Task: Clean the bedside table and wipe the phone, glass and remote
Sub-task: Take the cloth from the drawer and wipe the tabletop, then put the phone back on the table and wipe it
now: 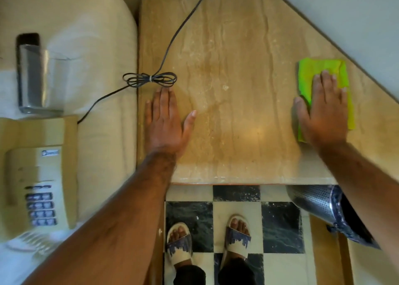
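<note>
Head view looks straight down on a beige veined stone table (pixel 237 58) whose far right corner is cut at an angle against a pale wall (pixel 345 8). The left hand (pixel 166 120) lies flat and released near the table's left edge, just below a tied cable (pixel 150 79). The right hand (pixel 323 109) presses flat, fingers straight, on a green cloth (pixel 311 68) at the right edge. Phone (pixel 38 176), glass (pixel 49 83) and remote (pixel 28 40) sit on the bed (pixel 86 36) to the left. Below lie a black-and-white checkered floor (pixel 280 226) and a perforated metal bin (pixel 313 200).
</note>
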Tool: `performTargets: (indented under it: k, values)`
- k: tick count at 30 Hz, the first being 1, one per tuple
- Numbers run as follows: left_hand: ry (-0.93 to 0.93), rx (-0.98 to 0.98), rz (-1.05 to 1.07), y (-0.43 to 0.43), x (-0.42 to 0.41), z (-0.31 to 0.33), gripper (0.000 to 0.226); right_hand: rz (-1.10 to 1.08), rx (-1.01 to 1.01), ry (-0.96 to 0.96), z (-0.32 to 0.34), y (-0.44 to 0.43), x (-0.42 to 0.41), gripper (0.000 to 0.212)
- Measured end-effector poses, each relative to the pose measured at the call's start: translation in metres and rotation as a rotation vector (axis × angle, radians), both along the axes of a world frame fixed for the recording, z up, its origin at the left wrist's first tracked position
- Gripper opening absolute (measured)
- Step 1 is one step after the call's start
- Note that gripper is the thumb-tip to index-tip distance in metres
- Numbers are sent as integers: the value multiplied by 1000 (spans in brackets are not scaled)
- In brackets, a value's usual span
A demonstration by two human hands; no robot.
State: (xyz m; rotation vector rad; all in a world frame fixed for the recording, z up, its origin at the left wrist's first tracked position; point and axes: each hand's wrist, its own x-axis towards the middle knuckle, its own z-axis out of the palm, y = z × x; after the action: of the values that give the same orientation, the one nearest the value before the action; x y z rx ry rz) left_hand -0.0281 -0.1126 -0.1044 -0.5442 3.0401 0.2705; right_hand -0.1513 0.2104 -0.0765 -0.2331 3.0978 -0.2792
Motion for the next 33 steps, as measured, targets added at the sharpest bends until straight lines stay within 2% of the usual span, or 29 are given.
performTargets:
  k: [2,3,5,7,10,13,15,16,18,21,23,25,27,30,31,33]
  values:
    - [-3,64,17,-1,1,5,78,23,-146,47,9,-23,17,77]
    - [27,166,42,-1,4,11,75,41,-263,47,13,-43,31,77]
    - [149,434,130,1,20,32,72,52,-492,-41,23,-93,70,78]
    - [301,524,207,-2,50,60,69,50,-659,-186,33,-147,113,75]
    - [538,475,259,-32,95,102,55,110,-895,-362,52,-222,171,59]
    - [688,199,256,-98,133,131,56,216,-1025,-500,71,-283,209,49]
    - [647,97,426,-142,156,137,58,264,-1013,-650,79,-315,225,48]
    - [581,120,579,-159,166,135,59,241,-1002,-734,82,-328,229,43]
    - [380,266,865,-183,180,127,65,142,-1008,-852,86,-348,236,27]
    - [204,438,1031,-201,197,119,85,49,-1000,-889,87,-361,235,31]
    - [189,603,1026,-206,204,127,91,23,-1010,-939,88,-358,231,34]
    - [210,855,981,-196,211,136,84,-26,-1065,-1032,88,-346,229,37]
    - [218,995,916,-175,218,142,75,-125,-1141,-1127,87,-322,227,35]
    - [257,1038,827,-120,210,153,54,-299,-1276,-1176,91,-267,219,27]
    - [269,1054,804,-101,200,157,46,-323,-1285,-1151,95,-248,213,28]
    - [241,1095,736,-66,170,163,44,-367,-1277,-1061,105,-209,196,29]
